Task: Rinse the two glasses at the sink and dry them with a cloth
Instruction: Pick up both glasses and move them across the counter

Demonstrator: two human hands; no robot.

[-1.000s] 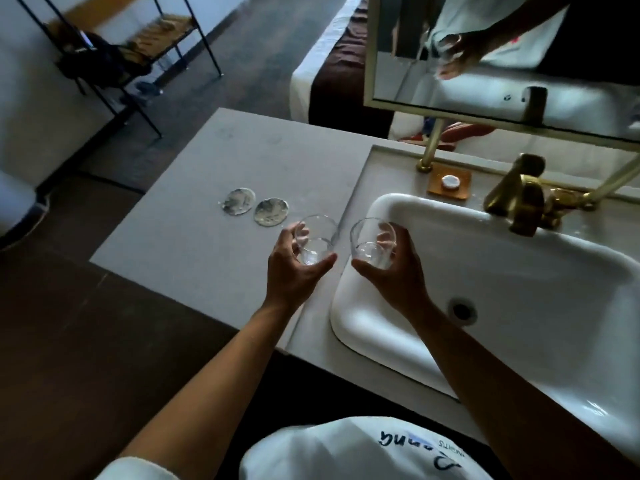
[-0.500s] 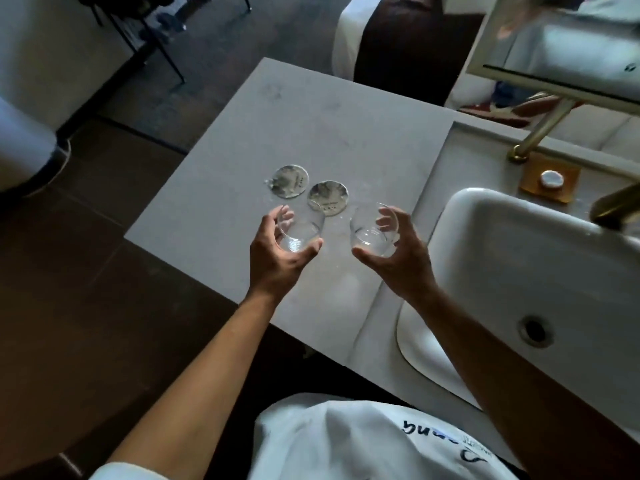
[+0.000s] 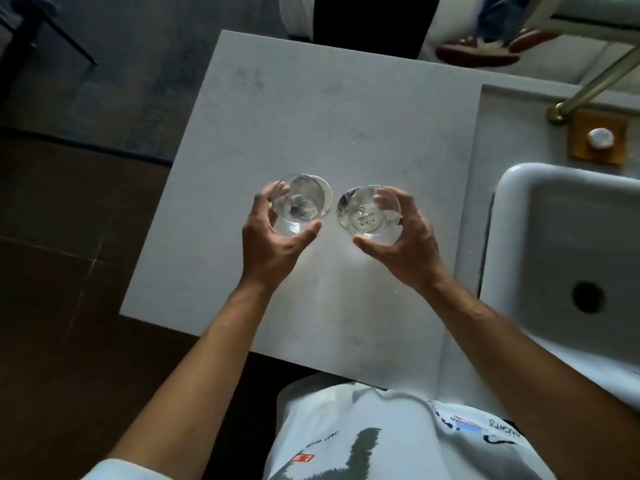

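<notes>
Two clear glasses are over the grey counter, seen from above. My left hand grips the left glass, fingers on its far side and thumb on the near side. My right hand grips the right glass the same way. Each glass is directly over a round silvery coaster; the left coaster's edge shows behind its glass. Whether the glasses touch the coasters I cannot tell. The white sink lies to the right, its drain visible. No cloth is in view.
A brass mirror leg stands at the counter's back right, beside a small wooden tray with a round white item. Dark floor lies left of the counter edge. My white shirt fills the bottom of the view.
Both hands carried the glasses left, away from the sink rim to over the two coasters on the counter. The view swung left and down; the tap left the frame.
</notes>
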